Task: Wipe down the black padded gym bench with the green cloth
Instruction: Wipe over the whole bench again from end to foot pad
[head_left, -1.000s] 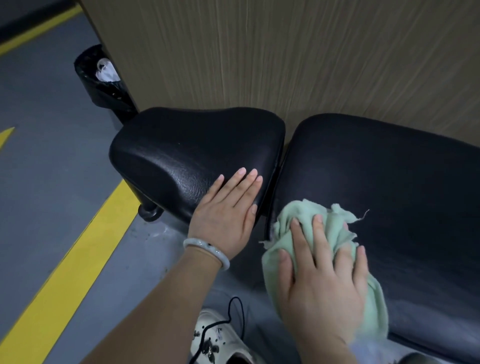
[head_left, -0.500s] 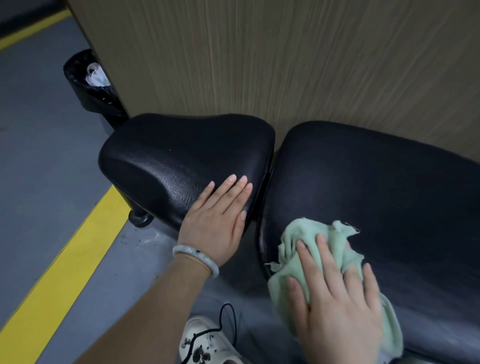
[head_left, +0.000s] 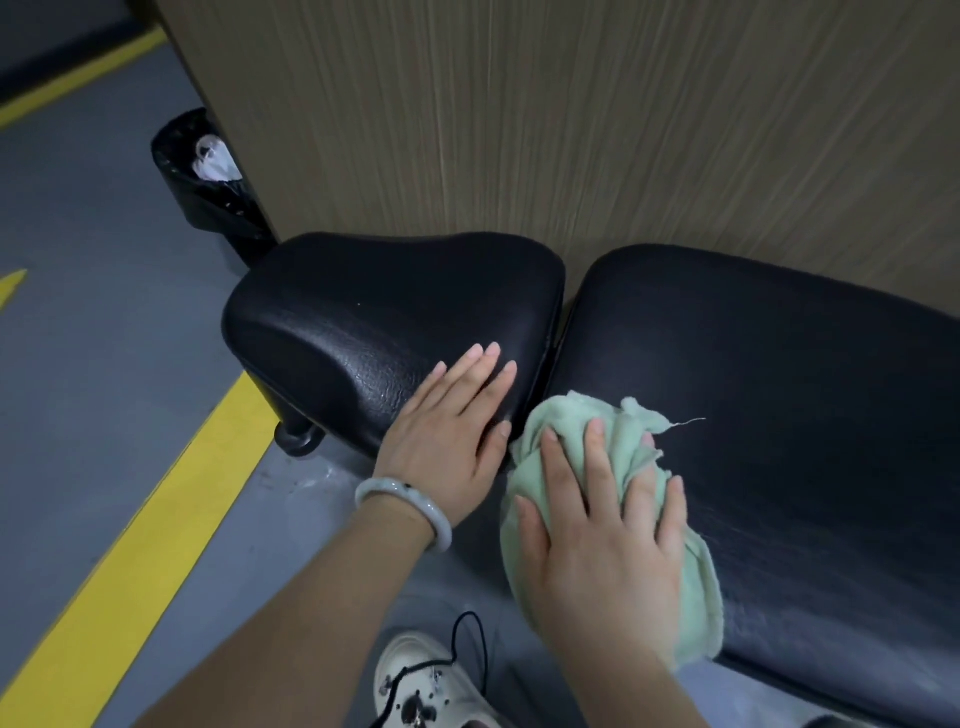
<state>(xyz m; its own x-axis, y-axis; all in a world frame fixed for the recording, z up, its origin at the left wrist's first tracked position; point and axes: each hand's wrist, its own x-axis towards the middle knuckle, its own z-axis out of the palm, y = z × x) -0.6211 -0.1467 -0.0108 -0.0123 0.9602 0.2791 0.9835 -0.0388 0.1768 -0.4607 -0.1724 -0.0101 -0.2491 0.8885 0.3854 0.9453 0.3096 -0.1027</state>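
bench (head_left: 779, 395): right end cut off | shoe (head_left: 431, 686): cropped by bottom edge

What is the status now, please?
Left hand flat on seat pad. Right hand presses green cloth on long pad. Nothing in the way.

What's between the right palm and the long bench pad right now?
The green cloth, bunched under the right hand, lies between it and the long pad. The head view shows no bare palm on vinyl.

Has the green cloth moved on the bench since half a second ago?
Yes. The crumpled green cloth under the right hand has slid left along the long black padded bench section, toward the gap beside the smaller black seat pad.
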